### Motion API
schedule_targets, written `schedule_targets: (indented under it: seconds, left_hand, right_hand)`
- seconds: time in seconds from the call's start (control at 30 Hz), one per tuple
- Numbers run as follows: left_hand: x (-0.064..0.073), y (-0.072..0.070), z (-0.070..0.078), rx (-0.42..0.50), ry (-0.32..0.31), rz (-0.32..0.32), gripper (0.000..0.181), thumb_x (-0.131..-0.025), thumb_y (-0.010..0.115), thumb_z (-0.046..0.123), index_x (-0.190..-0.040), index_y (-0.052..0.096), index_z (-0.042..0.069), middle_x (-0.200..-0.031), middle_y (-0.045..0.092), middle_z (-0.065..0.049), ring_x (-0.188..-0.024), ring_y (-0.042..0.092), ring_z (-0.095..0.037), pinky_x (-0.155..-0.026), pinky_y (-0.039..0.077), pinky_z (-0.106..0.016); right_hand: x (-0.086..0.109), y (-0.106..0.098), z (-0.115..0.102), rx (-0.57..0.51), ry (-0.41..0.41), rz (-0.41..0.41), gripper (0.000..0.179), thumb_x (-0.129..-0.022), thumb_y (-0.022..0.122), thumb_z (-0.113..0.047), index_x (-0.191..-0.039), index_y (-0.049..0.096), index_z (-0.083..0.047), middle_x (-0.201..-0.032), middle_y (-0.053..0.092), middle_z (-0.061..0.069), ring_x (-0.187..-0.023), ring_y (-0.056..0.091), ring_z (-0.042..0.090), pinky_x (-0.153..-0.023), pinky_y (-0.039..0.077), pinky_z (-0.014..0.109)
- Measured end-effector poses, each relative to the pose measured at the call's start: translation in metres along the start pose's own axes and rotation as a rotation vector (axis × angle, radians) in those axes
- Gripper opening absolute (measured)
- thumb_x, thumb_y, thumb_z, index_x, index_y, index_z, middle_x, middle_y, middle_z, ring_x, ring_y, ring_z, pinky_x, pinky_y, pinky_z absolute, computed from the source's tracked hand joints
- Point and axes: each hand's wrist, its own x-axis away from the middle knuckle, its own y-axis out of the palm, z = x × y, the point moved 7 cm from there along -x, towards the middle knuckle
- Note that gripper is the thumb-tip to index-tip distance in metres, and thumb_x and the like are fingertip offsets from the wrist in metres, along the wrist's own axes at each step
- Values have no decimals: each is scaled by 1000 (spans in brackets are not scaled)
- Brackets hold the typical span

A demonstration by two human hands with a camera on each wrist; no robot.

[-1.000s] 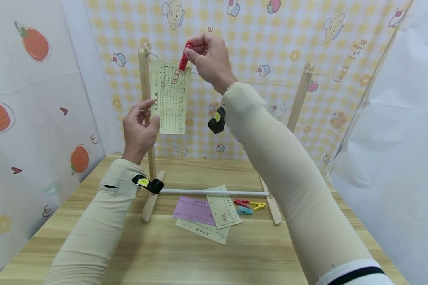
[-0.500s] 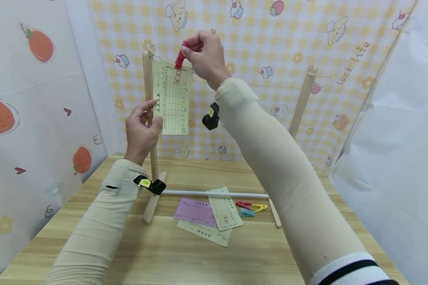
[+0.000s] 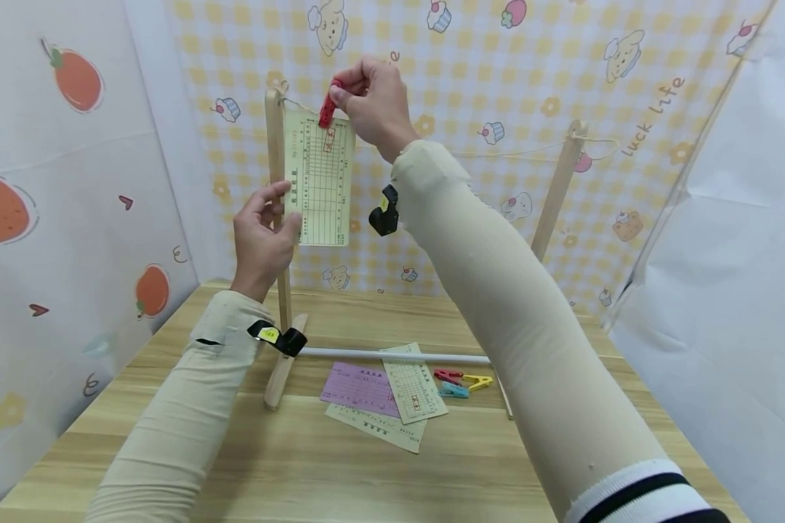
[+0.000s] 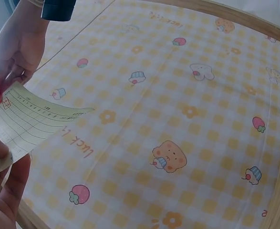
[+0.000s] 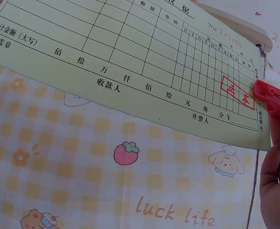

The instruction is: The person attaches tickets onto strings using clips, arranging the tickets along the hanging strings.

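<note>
A pale green receipt slip (image 3: 320, 185) hangs lengthwise at the string (image 3: 506, 153), near the left wooden post (image 3: 275, 138). My left hand (image 3: 262, 236) pinches the slip's left edge low down, between thumb and fingers. My right hand (image 3: 378, 105) holds a red clothespin (image 3: 327, 109) at the slip's top edge. In the right wrist view the clothespin (image 5: 275, 99) sits over the slip's end, beside a red stamp. The left wrist view shows the slip (image 4: 32, 121) bending between both hands. Whether the clothespin also grips the string is hard to see.
On the table (image 3: 301, 457) lie a purple slip (image 3: 360, 387) and two pale green slips, one (image 3: 415, 385) on top. Beside them are red, yellow and blue clothespins (image 3: 454, 391). A white rod (image 3: 340, 353) runs along the stand's base; the right post (image 3: 559, 189) leans.
The red clothespin in my right hand has moved slightly left and down along the slip's top edge. My left hand keeps its pinch on the slip. The head view has shifted a little.
</note>
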Motion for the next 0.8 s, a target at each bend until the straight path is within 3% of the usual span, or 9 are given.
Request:
schedule_targets:
  seconds: [0.27,0.57,0.8]
  left_hand:
    - [-1,1,-1,-8,15,0,41,-84,58,-13,-124,59,-4,-110,54,0,-85,50,-11,-56,36,-14]
    - [-1,-2,-1,-11,19,6,40,-85,57,-14,-124,58,-7,-116,56,-8,-86,47,-10,-56,36,-14]
    - [0,-4,2,4,30,13,38,-85,56,-15,-122,59,-8,-115,57,-9,-85,46,-10,-56,36,-13]
  right_hand:
    - [-2,3,4,-15,6,-11,8,-88,69,-4,-95,64,-5,-88,62,3,-83,62,14,-72,49,19]
    - [0,7,5,3,-3,-26,10,-88,69,-5,-98,65,-5,-92,63,5,-83,60,13,-71,48,20]
    - [0,9,6,1,34,-50,14,-88,69,-6,-101,65,-6,-94,64,3,-85,60,12,-73,49,18]
